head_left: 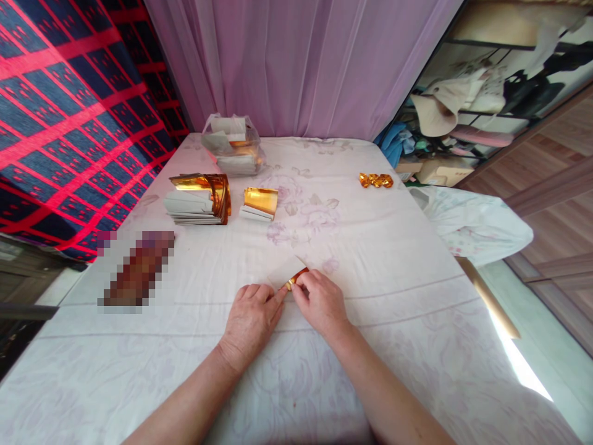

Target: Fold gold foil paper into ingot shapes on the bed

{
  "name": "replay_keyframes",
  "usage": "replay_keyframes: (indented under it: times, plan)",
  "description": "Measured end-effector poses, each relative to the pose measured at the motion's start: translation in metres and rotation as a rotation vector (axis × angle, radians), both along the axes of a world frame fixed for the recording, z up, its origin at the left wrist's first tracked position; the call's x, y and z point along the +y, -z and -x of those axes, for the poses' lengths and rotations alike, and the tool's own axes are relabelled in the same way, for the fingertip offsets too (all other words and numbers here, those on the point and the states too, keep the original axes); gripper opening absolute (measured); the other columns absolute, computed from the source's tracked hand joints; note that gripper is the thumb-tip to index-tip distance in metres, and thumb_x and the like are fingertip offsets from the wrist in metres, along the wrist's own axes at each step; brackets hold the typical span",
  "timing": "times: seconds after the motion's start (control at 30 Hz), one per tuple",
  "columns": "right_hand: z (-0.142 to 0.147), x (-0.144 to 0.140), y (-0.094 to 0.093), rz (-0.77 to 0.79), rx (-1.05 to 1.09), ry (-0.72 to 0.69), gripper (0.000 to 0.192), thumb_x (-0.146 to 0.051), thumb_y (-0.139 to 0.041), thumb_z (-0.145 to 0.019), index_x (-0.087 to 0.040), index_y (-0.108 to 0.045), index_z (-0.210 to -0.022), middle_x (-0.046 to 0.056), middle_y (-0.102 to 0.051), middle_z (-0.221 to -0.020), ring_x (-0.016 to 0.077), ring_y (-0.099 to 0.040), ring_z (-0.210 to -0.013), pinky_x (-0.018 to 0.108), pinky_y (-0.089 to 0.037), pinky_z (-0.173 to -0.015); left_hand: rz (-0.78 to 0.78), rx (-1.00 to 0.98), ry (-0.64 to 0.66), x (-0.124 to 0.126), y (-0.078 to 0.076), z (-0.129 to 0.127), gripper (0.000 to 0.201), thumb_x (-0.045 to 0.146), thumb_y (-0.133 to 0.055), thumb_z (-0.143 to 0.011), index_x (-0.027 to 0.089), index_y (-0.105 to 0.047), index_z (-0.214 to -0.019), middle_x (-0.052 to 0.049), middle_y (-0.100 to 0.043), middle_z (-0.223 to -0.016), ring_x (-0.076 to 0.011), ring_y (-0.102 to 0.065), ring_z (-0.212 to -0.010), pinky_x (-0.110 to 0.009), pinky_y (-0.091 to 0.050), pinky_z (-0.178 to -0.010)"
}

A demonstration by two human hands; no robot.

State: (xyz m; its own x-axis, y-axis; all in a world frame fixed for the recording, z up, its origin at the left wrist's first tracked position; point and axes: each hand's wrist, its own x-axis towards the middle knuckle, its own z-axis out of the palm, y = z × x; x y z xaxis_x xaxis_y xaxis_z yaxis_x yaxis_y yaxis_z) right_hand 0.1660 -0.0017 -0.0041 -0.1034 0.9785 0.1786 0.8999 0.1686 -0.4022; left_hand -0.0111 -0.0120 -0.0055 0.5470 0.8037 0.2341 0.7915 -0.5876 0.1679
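Near the middle of the bed-like surface lies a sheet of gold foil paper with a white back, partly rolled or folded along its near edge. My left hand rests on the cloth, its fingers bent and its index finger pressing the paper's left end. The fold's right part is pinched between the thumb and fingers of my right hand. Both hands almost meet at the fold and hide much of it. Beyond them sits a small stack of gold foil paper, curled, beside a thicker stack.
A clear plastic bag of more foil paper stands at the back left. Small folded gold pieces sit in a row at the back right. A blurred-out object lies at left. The floral cloth covers the surface; a purple curtain hangs behind.
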Motion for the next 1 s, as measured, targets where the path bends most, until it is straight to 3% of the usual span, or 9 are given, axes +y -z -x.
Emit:
replay_keyframes:
  times: [1.0]
  plan:
    - [0.002,0.0001,0.0011,-0.018,0.011,0.016,0.014,-0.023,-0.057,-0.086,-0.021,-0.058,-0.073,0.001,-0.063,-0.075,0.0145,-0.058,-0.071,0.025,-0.034,-0.065,0.057,-0.023,-0.027,0.0007,-0.0015,-0.0009,0.031,0.029,-0.052,-0.094,0.025,-0.062,-0.122,-0.005,-0.061,-0.086,-0.0212,-0.054,-0.081,-0.037,-0.042,-0.076]
